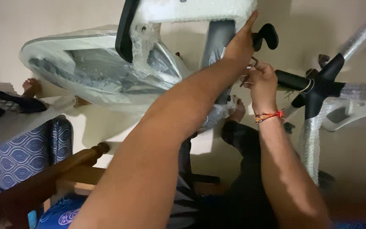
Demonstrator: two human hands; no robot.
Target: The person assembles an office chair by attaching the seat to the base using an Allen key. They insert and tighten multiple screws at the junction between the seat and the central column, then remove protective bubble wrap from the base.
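Observation:
An office chair seat [191, 10], white underneath and partly wrapped in clear plastic, lies tipped over in front of me. My left hand [240, 42] reaches up and presses flat against its underside near a black lever knob [267, 36]. Just to the right, my right hand [261, 82] is closed on a small dark hex key [250, 68] pointed at the seat mechanism. An orange thread band [270, 115] circles my right wrist. The plastic-wrapped chair backrest [90, 68] lies to the left on the floor.
A black star-shaped chair base [318, 87] with bubble-wrapped legs lies at the right. A wooden sofa arm [51, 178] with blue patterned cushions [26, 152] stands at the lower left. Another person's foot [31, 87] shows at the left edge. The floor is pale tile.

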